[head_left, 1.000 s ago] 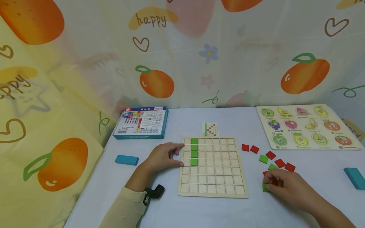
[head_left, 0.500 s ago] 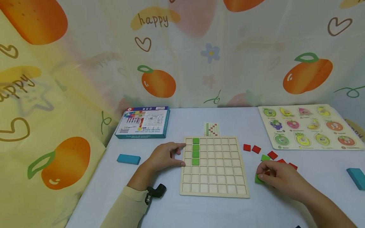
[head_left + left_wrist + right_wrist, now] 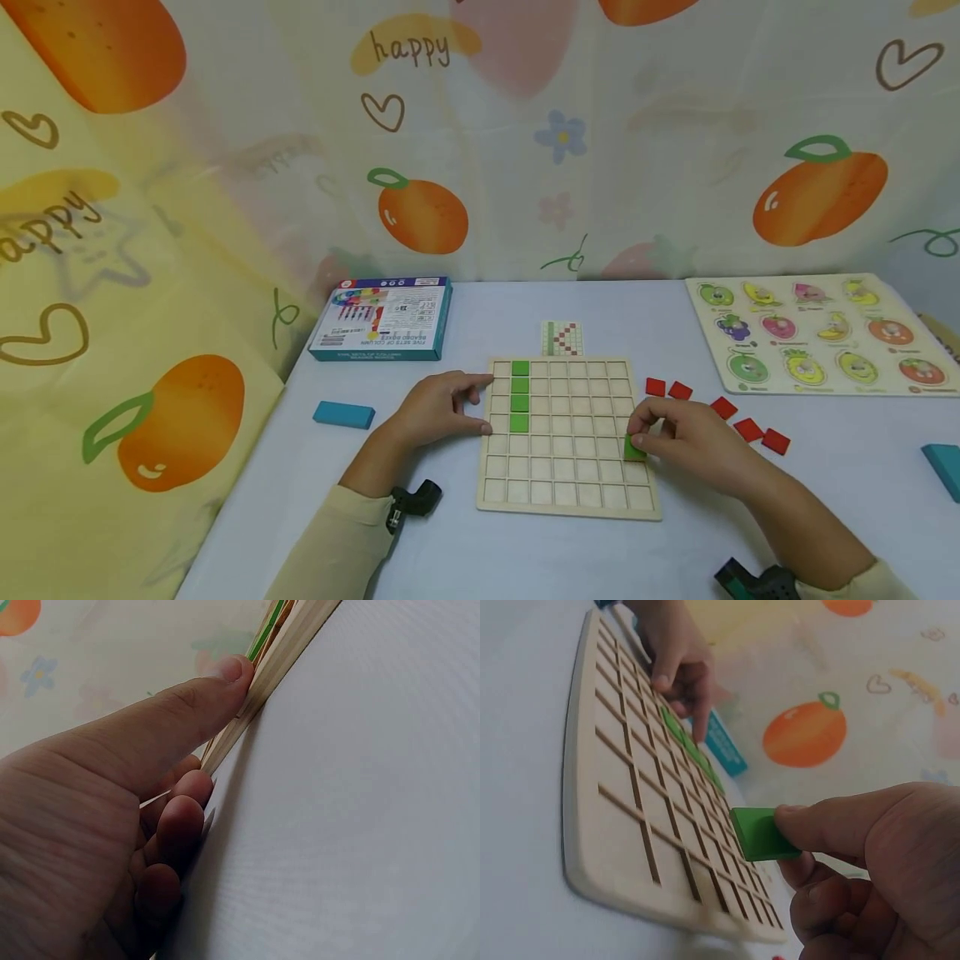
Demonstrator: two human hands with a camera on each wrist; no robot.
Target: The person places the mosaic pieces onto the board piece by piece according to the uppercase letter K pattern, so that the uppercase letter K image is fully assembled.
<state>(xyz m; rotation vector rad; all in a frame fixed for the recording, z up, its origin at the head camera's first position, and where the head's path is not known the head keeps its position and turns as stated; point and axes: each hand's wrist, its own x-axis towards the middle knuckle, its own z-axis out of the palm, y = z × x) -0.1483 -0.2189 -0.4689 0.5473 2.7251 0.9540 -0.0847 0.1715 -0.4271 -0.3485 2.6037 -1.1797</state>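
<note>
Right hand (image 3: 686,442): pinches one green tile (image 3: 634,448), square, tilted, over board's (image 3: 570,492) right edge.
Left hand (image 3: 438,408): fingers relaxed, presses board's left edge.
Placed green tiles (image 3: 520,396): four.
Loose red tiles (image 3: 750,429): five seen.

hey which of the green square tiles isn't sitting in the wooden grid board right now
The green tile pinched in the right hand, held above the grid board's right edge. The other four green tiles sit slotted in one column near the left hand.

fruit puzzle (image 3: 817,333) far right | boxed set (image 3: 384,321) far left | blue blocks (image 3: 343,414) at sides
</note>
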